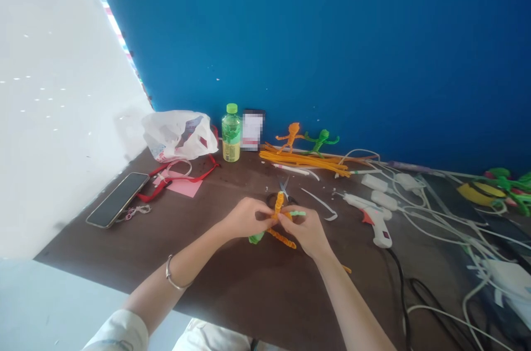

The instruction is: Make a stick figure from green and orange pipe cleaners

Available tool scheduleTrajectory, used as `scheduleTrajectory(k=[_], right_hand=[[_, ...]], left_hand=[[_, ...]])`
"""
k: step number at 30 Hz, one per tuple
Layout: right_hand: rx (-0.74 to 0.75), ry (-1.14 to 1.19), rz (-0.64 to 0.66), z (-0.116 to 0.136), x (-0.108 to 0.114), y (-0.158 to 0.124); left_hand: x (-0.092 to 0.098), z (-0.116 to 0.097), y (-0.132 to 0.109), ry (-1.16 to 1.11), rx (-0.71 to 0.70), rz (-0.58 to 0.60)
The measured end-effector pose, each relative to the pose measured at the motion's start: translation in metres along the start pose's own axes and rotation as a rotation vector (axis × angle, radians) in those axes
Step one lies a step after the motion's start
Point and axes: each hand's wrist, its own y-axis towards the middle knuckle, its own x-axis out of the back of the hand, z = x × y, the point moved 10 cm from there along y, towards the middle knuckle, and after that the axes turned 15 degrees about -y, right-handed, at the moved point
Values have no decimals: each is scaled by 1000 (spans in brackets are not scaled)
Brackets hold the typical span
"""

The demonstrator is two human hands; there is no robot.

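My left hand [251,217] and my right hand [305,229] meet over the dark brown table, both with fingers pinched on an orange pipe-cleaner figure [279,203]. One orange twisted piece points up between my fingertips, and another [282,239] slants down to the right below them. A pale green piece [297,213] sticks out by my right fingers. Under my left fingers shows a green bit [256,238], mostly covered. Just behind the hands lie scissors [284,184], their handles partly hidden by the figure.
A white hot glue gun [367,213] with a black cord lies to the right, near tangled white cables [431,213]. At the back are orange pipe cleaners [307,160], finished-looking orange [292,132] and green figures [322,141], and a bottle [231,132]. A phone [118,199] and plastic bag [178,134] lie left.
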Motion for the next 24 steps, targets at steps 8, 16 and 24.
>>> scheduleTrajectory(k=[8, 16, 24], right_hand=[[15, -81, -150, 10, 9, -3], [-28, -55, -252, 4, 13, -6], [-25, 29, -218, 1, 8, -5]], left_hand=[[-2, -9, -3, 388, -190, -184], [-5, -23, -13, 527, -366, -356], [-15, -31, -20, 692, -511, -357]])
